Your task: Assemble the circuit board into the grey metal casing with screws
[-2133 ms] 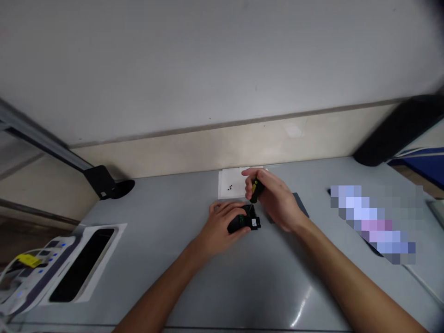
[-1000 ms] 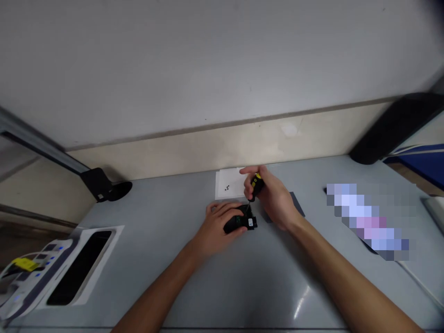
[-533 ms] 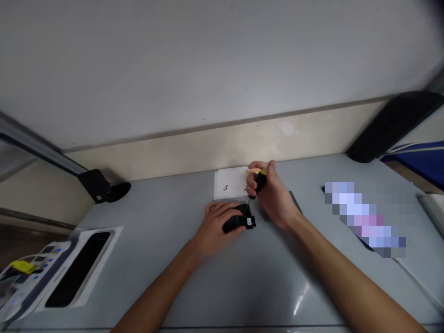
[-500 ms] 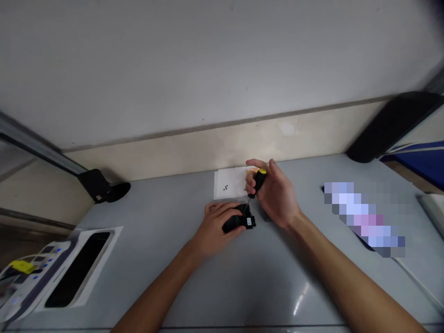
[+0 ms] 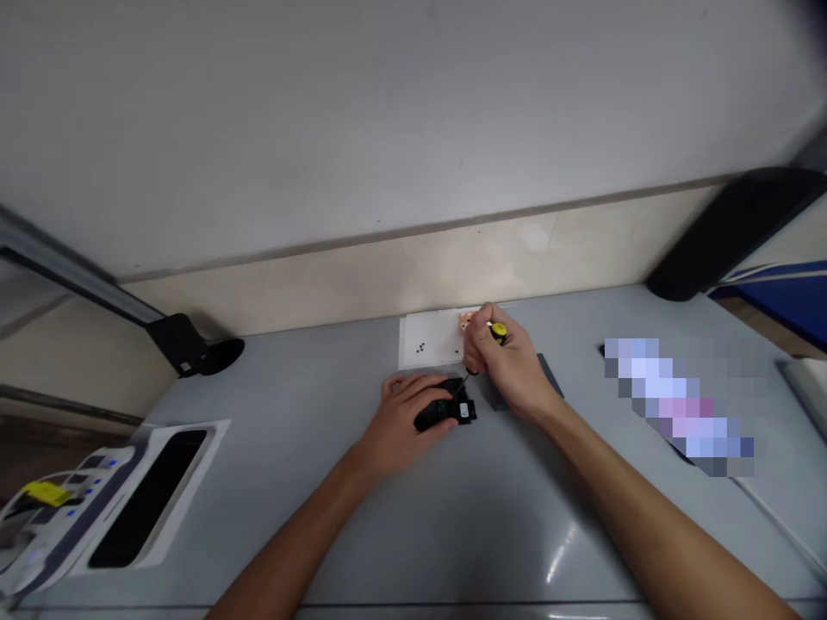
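A small black device [image 5: 449, 413] with a white label lies on the grey table [image 5: 413, 517]. My left hand [image 5: 404, 422] is wrapped over its left side and holds it down. My right hand [image 5: 507, 366] grips a small screwdriver with a black and yellow handle [image 5: 497, 331]. Its thin shaft points down onto the device's top. Just behind lies a white sheet of paper [image 5: 432, 341] with a few tiny black screws [image 5: 420, 348] on it.
A dark flat plate [image 5: 549, 379] lies under my right wrist. A white and grey machine [image 5: 96, 508] with a yellow tag stands at the front left. A black lamp base [image 5: 194, 349] sits at the back left, a black object [image 5: 730, 232] at the back right.
My right hand has closed its fingers round the screwdriver handle again and turned it; the yellow cap now shows at the top. My left hand and the device stay put.
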The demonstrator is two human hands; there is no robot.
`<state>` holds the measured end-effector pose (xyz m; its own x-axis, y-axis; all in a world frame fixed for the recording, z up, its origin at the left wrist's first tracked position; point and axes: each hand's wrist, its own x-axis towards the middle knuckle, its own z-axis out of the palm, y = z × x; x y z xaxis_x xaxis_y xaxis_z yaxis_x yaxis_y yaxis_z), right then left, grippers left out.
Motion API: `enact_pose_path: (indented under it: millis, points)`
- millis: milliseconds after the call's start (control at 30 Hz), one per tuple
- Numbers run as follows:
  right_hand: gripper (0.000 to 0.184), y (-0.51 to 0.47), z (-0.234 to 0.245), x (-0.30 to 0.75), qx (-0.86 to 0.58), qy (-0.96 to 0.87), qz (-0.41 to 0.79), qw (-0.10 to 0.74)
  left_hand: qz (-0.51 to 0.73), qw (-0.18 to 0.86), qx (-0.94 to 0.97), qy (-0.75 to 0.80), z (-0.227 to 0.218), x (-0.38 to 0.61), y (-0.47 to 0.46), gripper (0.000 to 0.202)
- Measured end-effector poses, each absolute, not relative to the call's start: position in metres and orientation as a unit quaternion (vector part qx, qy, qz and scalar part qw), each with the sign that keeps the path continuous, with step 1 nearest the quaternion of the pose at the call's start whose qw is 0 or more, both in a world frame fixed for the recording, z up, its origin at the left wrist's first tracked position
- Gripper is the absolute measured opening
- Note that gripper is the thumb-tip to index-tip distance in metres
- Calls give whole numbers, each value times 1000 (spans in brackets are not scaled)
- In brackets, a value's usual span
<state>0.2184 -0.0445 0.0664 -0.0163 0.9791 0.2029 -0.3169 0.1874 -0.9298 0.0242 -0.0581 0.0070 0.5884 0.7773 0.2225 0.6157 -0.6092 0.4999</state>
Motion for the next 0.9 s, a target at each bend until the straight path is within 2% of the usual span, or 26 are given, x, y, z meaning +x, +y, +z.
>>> enact_pose_path:
  millis: [67, 167, 333, 500, 600, 700, 900]
  points:
    - [52, -46, 68, 216, -347, -490, 526, 602, 214, 190, 871, 399, 8, 25, -58, 16]
    - [46, -48, 71, 216, -301, -475, 576, 593, 217, 193, 870, 399, 10, 25, -59, 15]
    - [25, -48, 75, 222, -262, -419, 645, 582, 214, 191, 871, 399, 10, 25, -59, 18]
    - [47, -47, 74, 219, -306, -405, 619, 599, 213, 193, 870, 402, 9, 25, -59, 17]
    - [54, -49, 72, 212, -355, -440, 558, 607, 217, 192, 867, 406, 7, 26, -58, 17]
    - [42, -51, 70, 207, -373, -482, 503, 613, 216, 192, 866, 409, 7, 26, -58, 15]
    - [24, -51, 69, 208, -368, -458, 534, 607, 210, 198, 863, 414, 11, 26, -59, 12]
